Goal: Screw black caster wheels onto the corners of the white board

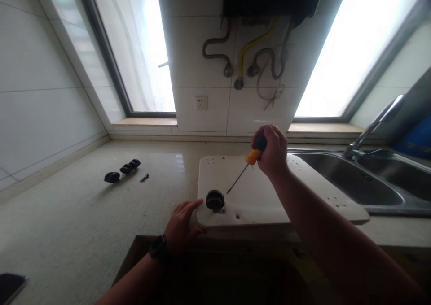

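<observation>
Right hand (273, 150) closed firmly around the handle of a dark blue-grey and orange screwdriver (252, 156), its thin metal shaft slanting down to the left. The tip points at the white, round-cornered flat panel (256, 202), just right of a black twin-wheel caster (214, 199); whether it touches the surface cannot be told. The caster stands upright on a small metal plate near the panel's near left corner. Beside it, the left hand (182, 222) lies at that corner with fingers extended along the left edge and thumb by the near edge; whether it grips or merely rests there is unclear. A black wristwatch (158, 247) circles the left wrist. Clusters of small holes mark the panel's other corners.

Left of the panel, on the pale speckled stone countertop (67, 220), lie more black casters (129, 166), with a little heap of small dark screws (144, 177) near them. A dark flat object (11, 287) is cut off at the lower left. To the right is a stainless-steel double sink (340, 184) with a chrome faucet (373, 128). On the tiled wall behind are a white socket (201, 102), grey hoses (215, 55) and a yellow hose (252, 41), between two bright windows (134, 49).
</observation>
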Action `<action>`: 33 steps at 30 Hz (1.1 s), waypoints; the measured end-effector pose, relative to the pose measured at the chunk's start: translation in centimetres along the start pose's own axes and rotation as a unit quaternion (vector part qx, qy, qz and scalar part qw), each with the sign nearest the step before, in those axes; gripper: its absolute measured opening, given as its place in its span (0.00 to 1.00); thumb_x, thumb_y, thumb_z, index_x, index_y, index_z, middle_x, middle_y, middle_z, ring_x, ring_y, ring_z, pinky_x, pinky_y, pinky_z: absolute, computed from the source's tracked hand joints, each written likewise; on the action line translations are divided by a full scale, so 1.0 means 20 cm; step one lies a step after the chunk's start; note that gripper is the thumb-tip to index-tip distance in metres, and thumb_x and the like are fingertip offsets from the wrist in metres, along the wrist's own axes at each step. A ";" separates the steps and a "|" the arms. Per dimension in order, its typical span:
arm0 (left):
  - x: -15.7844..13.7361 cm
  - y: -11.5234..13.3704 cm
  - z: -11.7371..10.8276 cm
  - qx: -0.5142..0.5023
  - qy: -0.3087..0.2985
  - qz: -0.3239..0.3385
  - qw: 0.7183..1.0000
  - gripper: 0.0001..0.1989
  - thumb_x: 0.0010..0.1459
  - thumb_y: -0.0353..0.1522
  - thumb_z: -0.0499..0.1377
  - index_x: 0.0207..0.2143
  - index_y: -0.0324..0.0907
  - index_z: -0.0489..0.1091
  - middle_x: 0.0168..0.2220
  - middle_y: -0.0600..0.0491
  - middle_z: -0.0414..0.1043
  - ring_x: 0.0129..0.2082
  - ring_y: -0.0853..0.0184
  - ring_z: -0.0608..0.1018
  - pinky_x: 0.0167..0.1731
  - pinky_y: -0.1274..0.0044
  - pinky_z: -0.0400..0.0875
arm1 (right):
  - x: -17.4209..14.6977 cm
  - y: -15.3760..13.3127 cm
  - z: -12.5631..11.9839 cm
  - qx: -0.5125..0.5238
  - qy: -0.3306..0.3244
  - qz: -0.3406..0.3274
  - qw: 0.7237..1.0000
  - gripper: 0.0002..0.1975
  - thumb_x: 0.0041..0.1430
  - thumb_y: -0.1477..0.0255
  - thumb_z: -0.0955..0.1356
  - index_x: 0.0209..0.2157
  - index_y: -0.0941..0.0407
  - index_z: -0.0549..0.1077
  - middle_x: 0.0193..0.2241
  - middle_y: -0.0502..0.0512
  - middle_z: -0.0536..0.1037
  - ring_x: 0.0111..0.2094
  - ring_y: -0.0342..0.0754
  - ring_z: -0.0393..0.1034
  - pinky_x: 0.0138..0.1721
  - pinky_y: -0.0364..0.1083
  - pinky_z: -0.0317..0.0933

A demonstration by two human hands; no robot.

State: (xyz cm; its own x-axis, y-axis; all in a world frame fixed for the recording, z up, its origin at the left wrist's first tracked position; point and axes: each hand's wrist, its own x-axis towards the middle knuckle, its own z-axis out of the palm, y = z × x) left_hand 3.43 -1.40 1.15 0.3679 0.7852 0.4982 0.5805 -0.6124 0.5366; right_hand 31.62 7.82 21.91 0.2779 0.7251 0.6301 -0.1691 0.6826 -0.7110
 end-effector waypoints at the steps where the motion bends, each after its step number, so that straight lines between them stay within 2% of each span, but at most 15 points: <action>1: 0.00 -0.01 0.00 -0.001 0.000 0.001 1.000 0.36 0.59 0.49 0.61 0.65 0.46 0.60 0.54 0.42 0.74 0.51 0.49 0.75 0.49 0.56 0.69 | 0.03 0.03 0.03 0.001 -0.012 0.004 1.000 0.14 0.60 0.58 0.68 0.28 0.54 0.71 0.17 0.46 0.72 0.14 0.40 0.62 0.12 0.39 0.50; 4: 0.00 -0.02 0.01 -0.012 0.003 -0.015 1.000 0.34 0.61 0.49 0.59 0.65 0.46 0.60 0.54 0.42 0.75 0.50 0.50 0.76 0.49 0.56 0.70 | 0.08 0.12 0.09 0.008 -0.047 0.015 0.999 0.15 0.58 0.57 0.69 0.27 0.54 0.71 0.17 0.46 0.71 0.16 0.40 0.63 0.15 0.39 0.54; 7: 0.02 -0.02 0.00 -0.034 0.004 -0.051 0.998 0.33 0.64 0.45 0.57 0.68 0.47 0.57 0.57 0.41 0.73 0.53 0.50 0.75 0.51 0.55 0.69 | 0.11 0.19 0.13 0.025 -0.065 0.025 0.997 0.15 0.58 0.58 0.69 0.26 0.54 0.71 0.16 0.46 0.71 0.15 0.40 0.63 0.15 0.39 0.54; 13: 0.05 -0.06 -0.01 -0.118 -0.028 -0.098 0.988 0.36 0.64 0.34 0.56 0.71 0.50 0.48 0.66 0.42 0.63 0.63 0.50 0.68 0.59 0.53 0.63 | 0.14 0.26 0.20 0.079 -0.086 0.044 0.992 0.13 0.53 0.59 0.68 0.26 0.54 0.70 0.16 0.45 0.71 0.14 0.40 0.61 0.13 0.39 0.54; 17: 0.05 -0.09 0.00 -0.105 -0.042 -0.123 0.986 0.38 0.63 0.34 0.57 0.72 0.52 0.46 0.67 0.42 0.61 0.63 0.47 0.67 0.59 0.50 0.62 | 0.13 0.29 0.22 0.102 -0.095 0.056 0.989 0.13 0.53 0.58 0.68 0.25 0.53 0.70 0.15 0.45 0.70 0.12 0.40 0.59 0.12 0.39 0.52; 21: 0.04 -0.07 0.00 -0.101 -0.042 -0.119 0.987 0.39 0.63 0.35 0.58 0.72 0.51 0.45 0.67 0.42 0.60 0.64 0.46 0.65 0.60 0.49 0.60 | 0.10 0.28 0.24 0.112 -0.085 0.048 0.989 0.13 0.54 0.58 0.68 0.25 0.53 0.70 0.15 0.45 0.70 0.13 0.40 0.60 0.13 0.39 0.53; 26: 0.05 -0.04 -0.01 -0.128 -0.044 -0.127 0.983 0.39 0.62 0.39 0.58 0.71 0.50 0.46 0.66 0.42 0.61 0.63 0.47 0.66 0.59 0.50 0.61 | 0.07 0.27 0.25 0.110 -0.092 0.011 0.990 0.12 0.55 0.60 0.69 0.26 0.53 0.71 0.16 0.46 0.71 0.14 0.40 0.61 0.13 0.40 0.54; 33: 0.06 -0.03 0.00 -0.156 -0.030 -0.147 0.976 0.40 0.60 0.40 0.60 0.71 0.47 0.47 0.63 0.40 0.65 0.61 0.47 0.68 0.59 0.51 0.61 | 0.05 0.30 0.23 0.103 -0.117 0.000 0.988 0.11 0.57 0.61 0.69 0.27 0.54 0.72 0.18 0.46 0.72 0.15 0.40 0.62 0.14 0.40 0.55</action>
State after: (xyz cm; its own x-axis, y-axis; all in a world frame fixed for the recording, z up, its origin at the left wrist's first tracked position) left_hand 3.49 -0.21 1.46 0.2657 0.9295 0.2559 0.4207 -0.3506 0.8367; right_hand 26.56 13.03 19.74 0.0561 0.7101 0.7019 -0.3645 0.6690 -0.6477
